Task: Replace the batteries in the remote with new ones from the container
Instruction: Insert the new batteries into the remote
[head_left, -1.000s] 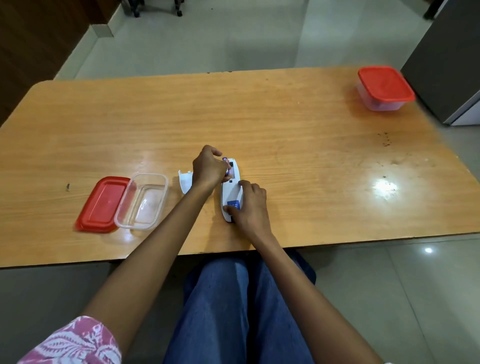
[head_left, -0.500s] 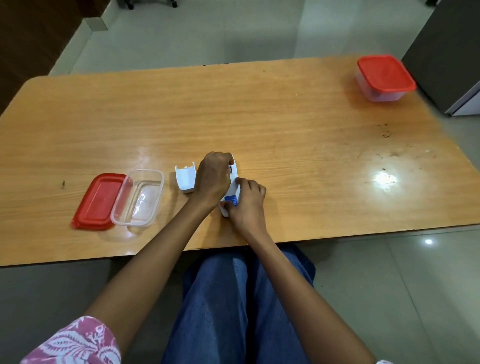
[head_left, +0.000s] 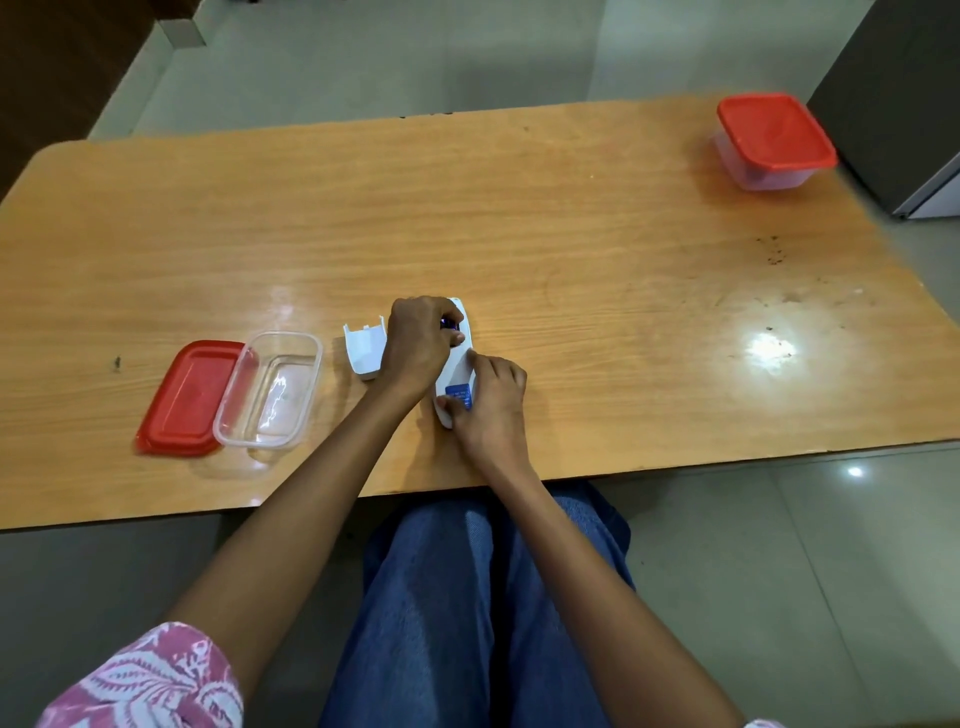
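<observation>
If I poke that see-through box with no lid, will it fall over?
Probably not. The clear box is low and wide, so it should slide rather than tip. It looks empty and thin-walled, so likely light, and the glossy table would let it skid easily.

The person wears blue denim jeans (head_left: 467, 597), faded paler along the thighs and softly creased. Left of the jeans, a short sleeve (head_left: 150, 680) is pink with a white leaf-and-flower print. Right of the jeans, only a pale sliver of the other sleeve (head_left: 766, 723) shows. Both forearms (head_left: 291, 493) are bare, as are the left grip (head_left: 418, 338) and right grip (head_left: 496, 402).
</observation>
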